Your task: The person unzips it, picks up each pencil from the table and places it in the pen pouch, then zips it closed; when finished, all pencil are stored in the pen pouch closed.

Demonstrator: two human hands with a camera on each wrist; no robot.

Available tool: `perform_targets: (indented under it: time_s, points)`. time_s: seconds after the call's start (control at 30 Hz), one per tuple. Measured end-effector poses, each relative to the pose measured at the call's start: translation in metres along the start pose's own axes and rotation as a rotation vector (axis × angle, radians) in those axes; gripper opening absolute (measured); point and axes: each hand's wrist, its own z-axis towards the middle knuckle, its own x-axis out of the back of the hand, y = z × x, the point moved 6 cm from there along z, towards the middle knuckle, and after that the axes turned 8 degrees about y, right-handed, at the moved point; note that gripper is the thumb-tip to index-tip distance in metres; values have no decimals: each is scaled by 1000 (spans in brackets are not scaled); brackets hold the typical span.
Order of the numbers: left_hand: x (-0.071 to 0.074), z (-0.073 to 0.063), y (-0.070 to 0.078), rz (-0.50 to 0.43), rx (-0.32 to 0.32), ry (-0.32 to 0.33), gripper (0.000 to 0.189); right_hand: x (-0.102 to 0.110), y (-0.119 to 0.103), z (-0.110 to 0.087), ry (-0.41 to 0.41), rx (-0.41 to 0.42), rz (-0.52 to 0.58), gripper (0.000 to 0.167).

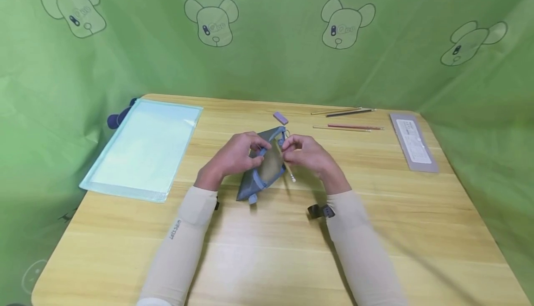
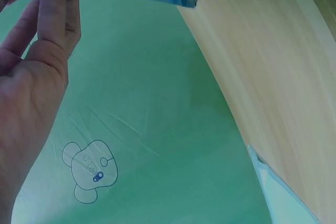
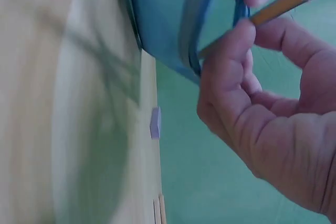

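Note:
A blue zippered mesh pencil pouch [image 1: 249,184] stands tilted in the middle of the table with its mouth spread wide. My left hand [image 1: 238,154] grips the pouch's near-left edge between thumb and fingers; in the left wrist view the fingers [image 2: 54,17] reach up to its blue fabric. Between thumb and fingers of my right hand [image 1: 308,156] is a yellow pencil [image 3: 278,7], its white eraser end pointing back toward me. The pencil's other end passes into the pouch opening, where its tip is hidden.
A purple eraser [image 1: 281,118] lies just beyond the pouch. Several pencils [image 1: 348,128] are spread at the back right. A light blue zip folder [image 1: 143,150] covers the left side, and a grey-purple packet with a white label [image 1: 414,141] lies at the right edge.

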Motion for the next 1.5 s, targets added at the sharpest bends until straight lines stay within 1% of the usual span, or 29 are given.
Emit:
perform_targets:
  time_s: [0.1,0.2,0.3,0.4,0.5,0.63,0.77,0.8,0.87,0.9,0.97,1.07,1.2,1.33,1.43,1.5]
  points:
    - [0,0,-1,-2,11,8,37,-8,-4,0,29,17,38,29]
    - [2,0,-3,-20,35,23,37,-14,-8,0,34,43,54,28]
    - [8,-2,-7,-45,61,45,37,-17,-12,-2,21,71,24,23]
    - [14,-3,-10,-57,78,62,38,-18,-15,-4,-13,103,-14,20]
    - [18,-4,-13,-62,88,78,38,-21,-18,-8,-87,146,-54,22]
    - [22,-5,-15,-63,96,90,38,-27,-23,-15,-243,206,-82,28]
    - [23,-5,-16,-57,91,87,37,-33,-26,-21,-385,248,-71,34]
    - [23,-5,-16,-56,91,86,37,-34,-27,-22,-405,255,-70,34]
    - [23,-5,-16,-57,91,83,37,-32,-27,-22,-420,273,-78,35]
    - [23,-5,-16,-59,93,82,38,-30,-27,-22,-417,277,-77,35]
    - [23,-6,-17,-62,95,80,39,-24,-27,-21,-381,290,-84,34]
    - [23,-6,-17,-64,98,78,39,-8,-26,-16,-282,295,-75,33]
    - [24,-6,-17,-61,101,72,39,21,-18,-9,-124,280,-100,32]
    - [24,-6,-17,-58,103,71,40,50,-9,-5,12,218,-192,31]
    - [25,-7,-18,-57,102,73,40,71,-3,-4,91,166,-261,34]
    - [25,-7,-18,-59,102,73,39,84,1,-3,141,146,-313,36]
